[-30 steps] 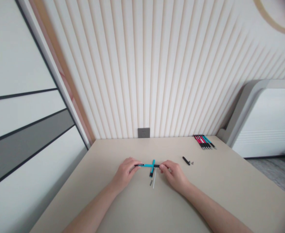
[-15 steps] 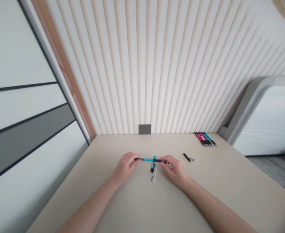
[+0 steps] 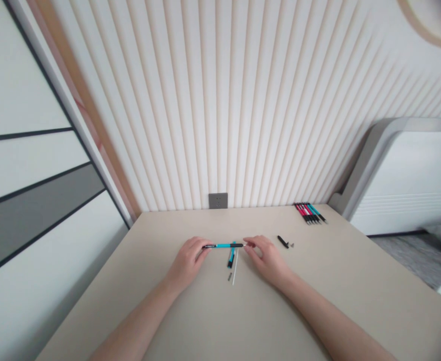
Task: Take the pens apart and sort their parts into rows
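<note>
A blue-and-black pen (image 3: pixel 224 245) is held level above the table between my two hands. My left hand (image 3: pixel 189 256) pinches its black end on the left. At the other end, the thumb and fingers of my right hand (image 3: pixel 264 254) close on the pale tip. Beneath the pen lie a blue-and-black pen barrel (image 3: pixel 231 259), a thin white refill (image 3: pixel 235 271) and a small grey spring (image 3: pixel 229 277). To the right of my right hand lie a black pen part (image 3: pixel 282 241) and a tiny metallic piece (image 3: pixel 291 245).
Several red, black and blue pens (image 3: pixel 310 213) lie side by side at the back right of the beige table (image 3: pixel 205 321). A ribbed wall with a dark socket (image 3: pixel 218 200) rises behind. A white cabinet (image 3: pixel 36 281) stands left, and a pale headboard (image 3: pixel 404 175) right.
The view has shifted slightly, so the table's contents sit further left. My right-hand fingers have moved outward along the pen, and its tip shows more. My left hand keeps its grip.
</note>
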Demonstrator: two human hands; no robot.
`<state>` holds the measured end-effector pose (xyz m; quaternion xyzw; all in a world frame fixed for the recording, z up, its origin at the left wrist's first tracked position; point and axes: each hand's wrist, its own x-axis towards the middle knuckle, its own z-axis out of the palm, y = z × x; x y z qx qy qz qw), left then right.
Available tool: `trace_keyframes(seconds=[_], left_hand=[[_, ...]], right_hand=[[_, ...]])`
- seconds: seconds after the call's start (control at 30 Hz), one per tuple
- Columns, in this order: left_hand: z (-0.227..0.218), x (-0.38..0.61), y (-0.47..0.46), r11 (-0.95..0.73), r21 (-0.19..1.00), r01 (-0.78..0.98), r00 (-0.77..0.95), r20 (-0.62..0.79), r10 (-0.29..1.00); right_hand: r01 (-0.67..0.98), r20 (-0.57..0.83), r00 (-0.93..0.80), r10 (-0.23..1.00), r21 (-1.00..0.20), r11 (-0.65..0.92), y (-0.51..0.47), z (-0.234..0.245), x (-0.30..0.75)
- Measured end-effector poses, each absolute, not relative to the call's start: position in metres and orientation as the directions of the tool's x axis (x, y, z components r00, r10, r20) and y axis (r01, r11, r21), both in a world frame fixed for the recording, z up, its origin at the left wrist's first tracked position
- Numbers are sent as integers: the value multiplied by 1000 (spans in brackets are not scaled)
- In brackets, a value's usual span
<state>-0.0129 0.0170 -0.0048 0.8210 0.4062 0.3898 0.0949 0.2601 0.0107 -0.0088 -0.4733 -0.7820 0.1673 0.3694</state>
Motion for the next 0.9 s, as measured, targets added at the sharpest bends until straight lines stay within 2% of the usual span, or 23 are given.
trace_keyframes(seconds=[0.07, 0.17, 0.27, 0.33, 0.47, 0.57, 0.77, 0.9], left_hand=[[-6, -13, 18, -652, 456, 606, 361, 573, 736], [-6, -13, 18, -649, 438, 622, 361, 575, 734], [-6, -13, 18, -657, 430, 619, 377, 571, 729], [-6, -13, 19, -669, 423, 611, 393, 572, 720], [-7, -11, 18, -682, 409, 606, 411, 573, 709], [-7, -10, 18, -681, 407, 609, 413, 570, 710], [-7, -10, 18, -683, 410, 604, 426, 558, 712], [-5, -10, 18, -682, 419, 600, 411, 569, 712]], right_hand=[[737, 420, -199, 885, -531, 418, 15, -5, 271], [918, 356, -65, 932, -345, 196, 24, 3, 297], [976, 251, 89, 964, -215, -34, 30, 11, 328], [975, 164, 147, 975, -190, -115, 33, 14, 344], [965, -34, 166, 985, -200, -170, 35, 13, 361], [966, -93, 151, 984, -198, -167, 37, 10, 361], [974, -36, 138, 990, -178, -142, 35, 10, 356], [969, 119, 132, 984, -226, -102, 34, 15, 353]])
